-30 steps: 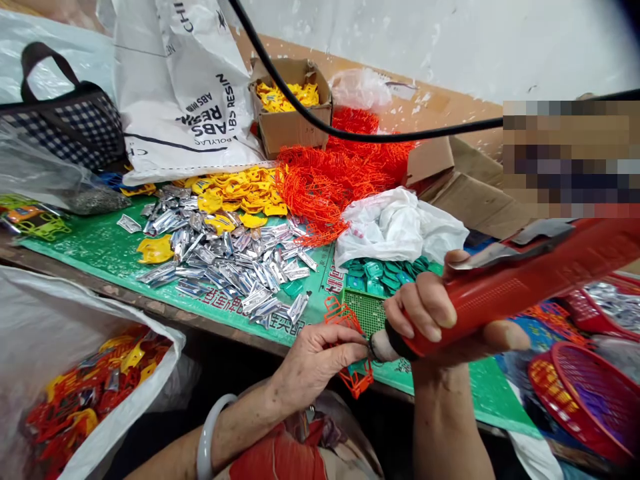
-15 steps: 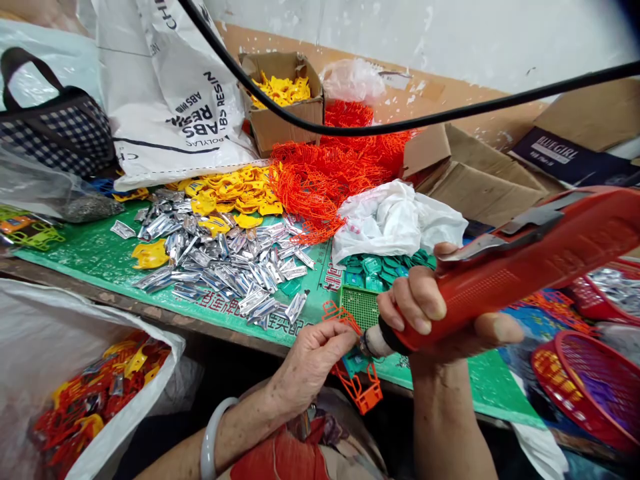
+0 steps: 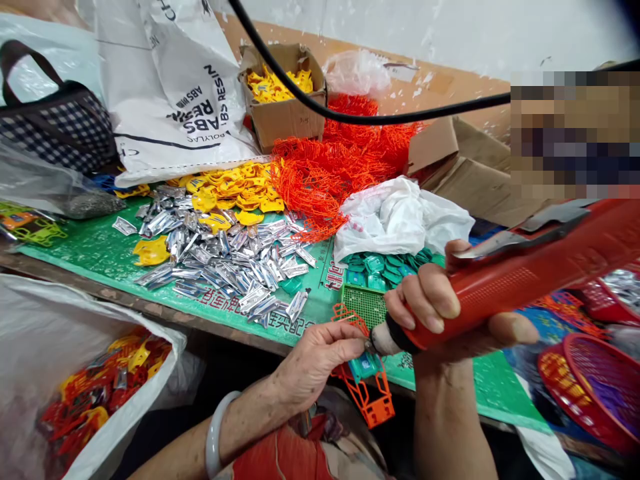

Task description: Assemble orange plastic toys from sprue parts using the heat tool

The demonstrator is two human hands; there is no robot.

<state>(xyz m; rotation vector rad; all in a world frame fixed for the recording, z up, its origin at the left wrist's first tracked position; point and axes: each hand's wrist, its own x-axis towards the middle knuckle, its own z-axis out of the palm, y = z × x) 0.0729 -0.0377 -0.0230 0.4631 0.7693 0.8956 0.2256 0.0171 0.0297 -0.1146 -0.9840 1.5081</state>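
The left hand [image 3: 313,360] is pinching a thin orange plastic frame [image 3: 367,393] at the table edge, fingers closed on its top. The right hand [image 3: 440,313] is wrapping fully round the red power tool [image 3: 520,277], tip touching the frame. Looking light, springy and breakable, the frame is probably best gripped near that joint; beyond it, silver clips [image 3: 225,257] are lying heaped.

The orange plastic frame [image 3: 371,397] hangs lower under the left hand [image 3: 313,363] now, and a green piece [image 3: 365,365] shows in it.

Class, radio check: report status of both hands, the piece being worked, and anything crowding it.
Right hand grips red tool. Left hand pinches orange frame at tool tip. Metal clips heaped nearby, cable overhead.
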